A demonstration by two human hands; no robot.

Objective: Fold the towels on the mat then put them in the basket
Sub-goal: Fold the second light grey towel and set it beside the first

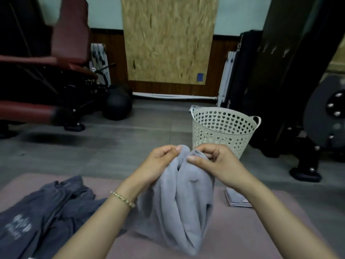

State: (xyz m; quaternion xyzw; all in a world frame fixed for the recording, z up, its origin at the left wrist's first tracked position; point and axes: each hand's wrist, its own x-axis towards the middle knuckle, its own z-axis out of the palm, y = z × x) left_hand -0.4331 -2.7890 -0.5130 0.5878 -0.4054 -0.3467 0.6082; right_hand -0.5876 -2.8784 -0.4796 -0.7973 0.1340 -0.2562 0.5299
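A light grey towel [183, 199] hangs in loose folds above the pink mat [242, 227]. My left hand [160, 161] pinches its top edge on the left, and my right hand [212, 161] pinches the top edge just to the right, the two hands nearly touching. A dark grey towel [43, 212] with a pale print lies crumpled on the mat at the left. The cream perforated basket [224, 129] stands on the floor beyond my right hand. A small folded pale cloth [235, 197] lies on the mat's right side, partly hidden by my right forearm.
Grey tiled floor [115, 143] lies between the mat and the wall. A red padded gym bench [46, 71] and a black ball [117, 105] stand at the back left. Dark exercise equipment with a weight plate [324, 113] fills the right side.
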